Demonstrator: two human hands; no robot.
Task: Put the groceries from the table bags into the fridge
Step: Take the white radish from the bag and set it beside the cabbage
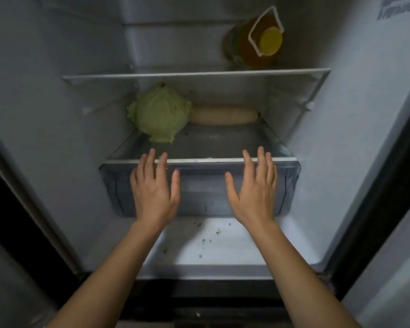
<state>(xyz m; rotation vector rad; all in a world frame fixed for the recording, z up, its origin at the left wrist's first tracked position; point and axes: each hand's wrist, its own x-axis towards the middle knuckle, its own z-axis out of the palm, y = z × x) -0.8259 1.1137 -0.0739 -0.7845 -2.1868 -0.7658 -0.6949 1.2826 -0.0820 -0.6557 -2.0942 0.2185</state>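
Two hands reach into the open fridge (355, 143), both empty and flat. The left hand (154, 188) has its fingers (150, 162) straight and slightly apart, the tips lying over the front rim of the drawer (199, 185), thumb spread to the side. The right hand (253, 190) mirrors it, fingers loosely fanned and holding nothing, palm facing the drawer front. Whether the palms press on the plastic cannot be told.

The drawer is a clear, grey-tinted plastic bin with rounded corners and a pale strip along its top edge. It sits on the fridge floor, whose white, smooth bottom in front of it is dotted with small dark and green crumbs.

On the flat cover above the drawer, toward the back, lies a cabbage (160, 113): round, pale green, with crinkled, veined outer leaves that curl away at the edges. Just beside it on the right, touching or nearly so, lies a long white radish (223, 114), smooth and cylindrical, set crosswise against the back wall.

Above them runs a glass shelf (194, 74) with a thin metal-look front trim. At its back right stands an oil bottle (253, 43), a clear jug of amber liquid with a yellow cap and a white carry handle.

The fridge walls are plain matt white.
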